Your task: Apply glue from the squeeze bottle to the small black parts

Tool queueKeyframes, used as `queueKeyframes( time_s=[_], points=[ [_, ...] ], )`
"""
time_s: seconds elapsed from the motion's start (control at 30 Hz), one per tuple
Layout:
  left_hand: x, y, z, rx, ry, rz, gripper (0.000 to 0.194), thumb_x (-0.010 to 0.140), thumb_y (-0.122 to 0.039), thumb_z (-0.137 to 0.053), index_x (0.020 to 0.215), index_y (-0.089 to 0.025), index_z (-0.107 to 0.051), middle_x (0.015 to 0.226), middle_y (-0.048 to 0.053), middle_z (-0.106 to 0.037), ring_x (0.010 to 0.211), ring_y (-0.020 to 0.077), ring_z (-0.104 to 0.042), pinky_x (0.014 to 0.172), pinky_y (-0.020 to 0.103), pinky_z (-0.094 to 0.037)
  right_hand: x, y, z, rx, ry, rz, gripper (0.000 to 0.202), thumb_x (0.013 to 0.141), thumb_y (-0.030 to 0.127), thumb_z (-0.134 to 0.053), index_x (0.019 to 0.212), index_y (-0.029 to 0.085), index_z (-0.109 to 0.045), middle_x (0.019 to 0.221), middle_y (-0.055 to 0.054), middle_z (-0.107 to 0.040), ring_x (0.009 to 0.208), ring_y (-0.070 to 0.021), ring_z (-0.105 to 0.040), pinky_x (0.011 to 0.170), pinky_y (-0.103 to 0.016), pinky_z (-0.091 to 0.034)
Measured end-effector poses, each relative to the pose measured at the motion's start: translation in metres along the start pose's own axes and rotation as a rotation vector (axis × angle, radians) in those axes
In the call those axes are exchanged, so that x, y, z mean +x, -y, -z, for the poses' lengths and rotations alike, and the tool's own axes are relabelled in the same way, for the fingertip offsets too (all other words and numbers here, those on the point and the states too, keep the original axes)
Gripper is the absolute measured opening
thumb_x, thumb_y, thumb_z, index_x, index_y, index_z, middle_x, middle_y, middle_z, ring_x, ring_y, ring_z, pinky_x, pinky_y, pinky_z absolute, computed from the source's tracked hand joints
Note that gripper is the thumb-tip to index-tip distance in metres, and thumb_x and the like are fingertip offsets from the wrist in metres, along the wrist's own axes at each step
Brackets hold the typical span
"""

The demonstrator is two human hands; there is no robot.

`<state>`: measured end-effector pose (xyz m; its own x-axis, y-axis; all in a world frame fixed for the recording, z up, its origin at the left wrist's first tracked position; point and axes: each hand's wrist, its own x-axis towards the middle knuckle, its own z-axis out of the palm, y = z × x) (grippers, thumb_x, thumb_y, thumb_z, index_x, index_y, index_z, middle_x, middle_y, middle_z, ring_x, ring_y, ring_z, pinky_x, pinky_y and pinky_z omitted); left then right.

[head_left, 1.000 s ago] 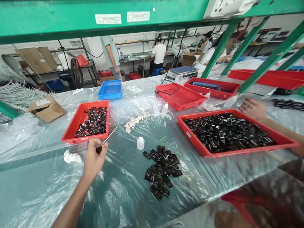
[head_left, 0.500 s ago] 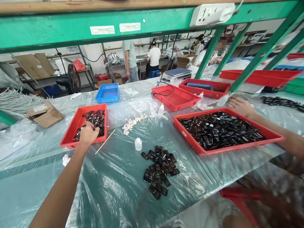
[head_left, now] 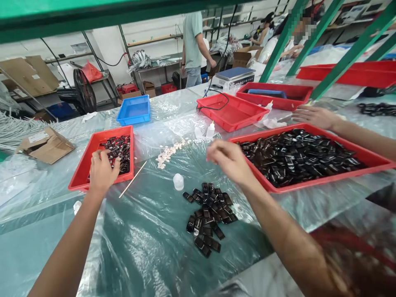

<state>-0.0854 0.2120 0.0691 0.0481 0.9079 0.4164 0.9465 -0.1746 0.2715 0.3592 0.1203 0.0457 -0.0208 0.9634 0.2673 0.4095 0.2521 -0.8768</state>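
Head view: film-covered table (head_left: 148, 231), cluttered workroom (head_left: 108, 43) beyond; right fingers (head_left: 219, 151) released, grip of left fingers (head_left: 96, 160) unclear.

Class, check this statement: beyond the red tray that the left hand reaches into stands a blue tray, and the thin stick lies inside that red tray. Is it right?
Not quite. The head view shows the thin stick outside the red tray, on the plastic sheet. The left hand and blue tray are as stated.
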Motion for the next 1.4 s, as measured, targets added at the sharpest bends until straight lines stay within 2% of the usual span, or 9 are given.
queueKeyframes(
  time_s=[0.13, 0.2, 0.27, 0.37, 0.53, 0.7, 0.93, 1.23, 1.4],
  points=[
    [-0.065, -0.009, 0.001, -0.08, -0.072, -0.096, 0.04, 0.113, -0.039, -0.031, 0.111, -0.022, -0.067, 0.11, 0.011, -0.079, 0.111, 0.0312, -0.076, 0.11, 0.052, -0.059, 0.002, -0.012, -0.035, 0.009, 0.337, -0.018, 0.016, 0.092, 0.018, -0.082, 0.079, 0.013, -0.075, 0.068, 0.007, -0.066, 0.065, -0.0054, -0.055, 0.068, -0.019, -0.037],
    [-0.099, -0.013, -0.002, -0.161, -0.185, -0.051, 0.038, 0.112, -0.041, -0.035, 0.1, -0.027, -0.068, 0.084, 0.005, -0.075, 0.081, 0.0286, -0.074, 0.087, 0.046, -0.061, -0.004, -0.022, -0.042, 0.015, 0.444, -0.03, 0.017, 0.076, 0.005, -0.09, 0.074, 0.014, -0.076, 0.066, 0.006, -0.068, 0.065, -0.0071, -0.055, 0.065, -0.019, -0.034],
    [-0.123, -0.018, -0.005, -0.243, -0.133, -0.108, 0.029, 0.107, -0.038, -0.045, 0.095, -0.031, -0.07, 0.076, 0.003, -0.074, 0.072, 0.0287, -0.073, 0.078, 0.045, -0.06, -0.011, -0.028, -0.045, 0.018, 0.518, -0.03, 0.022, 0.07, 0.0, -0.091, 0.076, 0.016, -0.077, 0.065, 0.006, -0.069, 0.065, -0.0089, -0.055, 0.063, -0.019, -0.033],
    [-0.134, -0.024, -0.008, -0.369, -0.054, -0.197, 0.015, 0.097, -0.035, -0.06, 0.091, -0.04, -0.073, 0.078, -0.001, -0.078, 0.073, 0.0313, -0.076, 0.076, 0.048, -0.063, -0.015, -0.028, -0.048, 0.022, 0.598, -0.016, 0.024, 0.07, -0.001, -0.089, 0.079, 0.019, -0.079, 0.061, 0.007, -0.068, 0.065, -0.0115, -0.057, 0.063, -0.019, -0.033],
    [-0.139, -0.035, -0.001, -0.413, -0.051, -0.117, 0.013, 0.095, -0.044, -0.063, 0.095, -0.049, -0.075, 0.08, -0.002, -0.081, 0.073, 0.0342, -0.08, 0.078, 0.054, -0.068, -0.006, -0.013, -0.035, 0.093, 0.675, 0.012, 0.017, 0.07, 0.002, -0.083, 0.077, 0.017, -0.08, 0.06, 0.009, -0.068, 0.057, -0.0094, -0.056, 0.06, -0.02, -0.036],
    [-0.169, -0.052, 0.007, -0.475, 0.052, 0.029, 0.013, 0.097, -0.053, -0.065, 0.093, -0.044, -0.074, 0.07, -0.002, -0.072, 0.06, 0.0306, -0.071, 0.063, 0.048, -0.064, -0.013, 0.013, -0.024, 0.26, 0.656, 0.026, 0.004, 0.085, 0.015, -0.076, 0.089, 0.014, -0.079, 0.057, 0.011, -0.059, 0.053, -0.0063, -0.046, 0.056, -0.019, -0.033],
    [-0.193, -0.092, -0.006, -0.744, 0.127, 0.181, 0.015, 0.095, -0.06, -0.069, 0.102, -0.046, -0.071, 0.087, 0.001, -0.07, 0.073, 0.0318, -0.07, 0.077, 0.056, -0.067, -0.05, 0.049, -0.087, 0.556, 0.419, 0.006, 0.036, 0.086, 0.049, -0.09, 0.09, 0.019, -0.073, 0.091, 0.0, -0.072, 0.073, -0.0108, -0.061, 0.065, -0.023, -0.046],
    [-0.198, -0.111, -0.01, -1.137, 0.146, 0.184, 0.016, 0.095, -0.053, -0.082, 0.104, -0.042, -0.076, 0.091, 0.001, -0.066, 0.066, 0.0221, -0.065, 0.05, 0.038, -0.057, -0.072, 0.06, -0.112, 0.643, 0.322, -0.066, 0.044, 0.086, 0.058, -0.093, 0.09, 0.021, -0.071, 0.079, 0.003, -0.063, 0.067, -0.0102, -0.051, 0.061, -0.024, -0.04],
    [-0.201, -0.117, -0.008, -1.217, 0.076, 0.174, 0.014, 0.097, -0.037, -0.084, 0.097, -0.029, -0.071, 0.116, 0.004, -0.078, 0.076, 0.0176, -0.074, 0.055, 0.029, -0.061, -0.068, 0.051, -0.108, 0.538, 0.384, 0.041, 0.039, 0.088, 0.053, -0.093, 0.098, 0.021, -0.073, 0.087, 0.001, -0.069, 0.069, -0.0111, -0.057, 0.063, -0.025, -0.047]
  ],
)
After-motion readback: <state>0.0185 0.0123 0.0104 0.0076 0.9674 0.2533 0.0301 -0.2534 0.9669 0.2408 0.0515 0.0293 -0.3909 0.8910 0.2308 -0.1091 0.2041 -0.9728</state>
